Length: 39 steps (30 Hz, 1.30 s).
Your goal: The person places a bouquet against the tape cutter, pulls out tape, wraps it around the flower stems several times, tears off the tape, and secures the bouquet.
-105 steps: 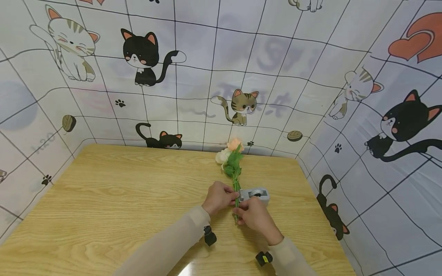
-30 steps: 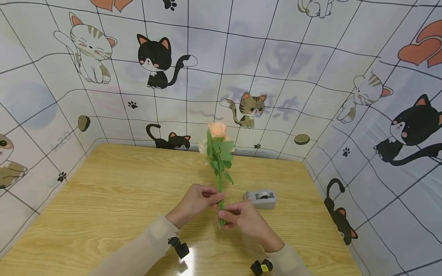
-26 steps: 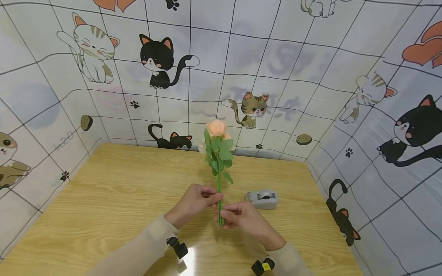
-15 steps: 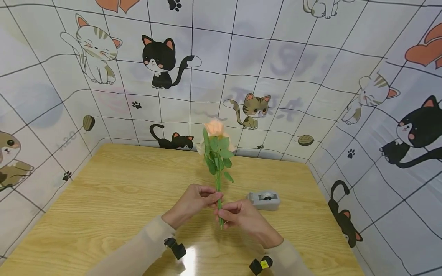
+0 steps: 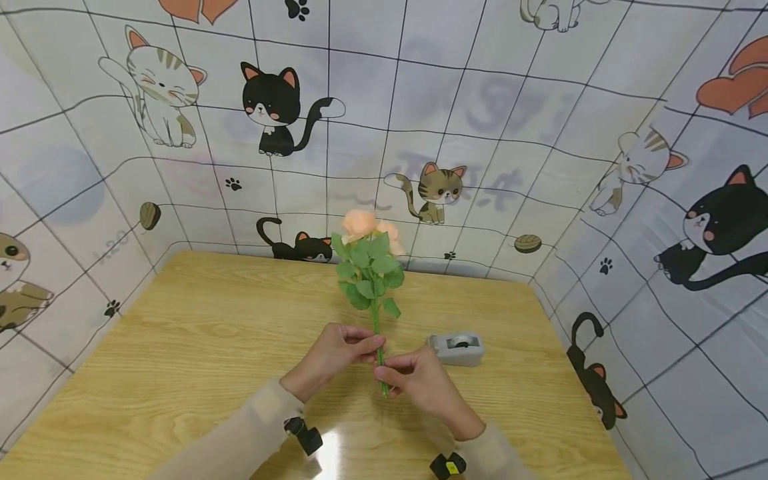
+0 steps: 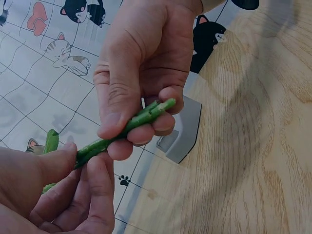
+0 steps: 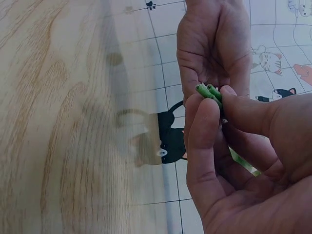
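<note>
A small bunch of peach roses with green leaves stands with its blooms away from me, held over the table by both hands. My left hand pinches the stems below the leaves between thumb and fingers. Just beneath it, my right hand pinches the same stems near their lower ends. In the left wrist view the cut stems run through both hands and poke out past the right fingers. Seen from the right wrist, several stem ends show bundled close together above the fingertips.
A grey tape dispenser sits on the wooden table, just right of the hands. Behind and beside the table hangs a white cloth with a grid and cartoon cats. Each wrist wears a small black camera.
Both hands have carried the bunch left, away from the tape dispenser, and raised its blooms. Lately the bunch has turned in the fingers, so two peach blooms show and the white one is hidden.
</note>
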### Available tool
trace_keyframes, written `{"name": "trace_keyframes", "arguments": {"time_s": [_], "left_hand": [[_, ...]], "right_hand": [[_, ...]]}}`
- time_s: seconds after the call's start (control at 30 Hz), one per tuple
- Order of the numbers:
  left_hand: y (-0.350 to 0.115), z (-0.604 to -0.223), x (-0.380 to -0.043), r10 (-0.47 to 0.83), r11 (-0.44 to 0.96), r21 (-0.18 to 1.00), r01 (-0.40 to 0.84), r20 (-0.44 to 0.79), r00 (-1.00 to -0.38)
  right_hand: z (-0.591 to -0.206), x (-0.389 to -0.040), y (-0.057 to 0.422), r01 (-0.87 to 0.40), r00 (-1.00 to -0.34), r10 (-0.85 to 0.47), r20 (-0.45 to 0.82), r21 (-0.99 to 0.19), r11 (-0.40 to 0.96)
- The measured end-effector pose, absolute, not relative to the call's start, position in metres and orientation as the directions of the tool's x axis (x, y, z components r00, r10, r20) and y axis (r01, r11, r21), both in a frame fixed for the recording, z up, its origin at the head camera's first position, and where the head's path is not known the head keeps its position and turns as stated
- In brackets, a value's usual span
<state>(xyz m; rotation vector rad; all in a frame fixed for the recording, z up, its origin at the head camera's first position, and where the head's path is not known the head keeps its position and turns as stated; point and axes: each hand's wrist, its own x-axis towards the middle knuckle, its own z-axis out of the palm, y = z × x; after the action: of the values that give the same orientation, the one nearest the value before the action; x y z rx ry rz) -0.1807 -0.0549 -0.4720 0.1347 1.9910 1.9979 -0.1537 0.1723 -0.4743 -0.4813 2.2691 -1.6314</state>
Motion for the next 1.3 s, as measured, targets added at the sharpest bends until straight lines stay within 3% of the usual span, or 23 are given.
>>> {"name": "trace_keyframes", "arguments": {"time_s": [0.57,1.3], "left_hand": [[-0.052,-0.472,-0.173,0.278,0.144,0.986,-0.09,-0.127,-0.952],[-0.048,-0.474,-0.17,0.251,0.175,0.984,-0.041,-0.085,-0.964]], "right_hand": [[-0.476,-0.152,0.165,-0.1,-0.923,-0.382,-0.048,-0.928,0.358],[-0.473,-0.146,0.166,-0.164,-0.949,-0.314,0.02,-0.882,0.441]]}}
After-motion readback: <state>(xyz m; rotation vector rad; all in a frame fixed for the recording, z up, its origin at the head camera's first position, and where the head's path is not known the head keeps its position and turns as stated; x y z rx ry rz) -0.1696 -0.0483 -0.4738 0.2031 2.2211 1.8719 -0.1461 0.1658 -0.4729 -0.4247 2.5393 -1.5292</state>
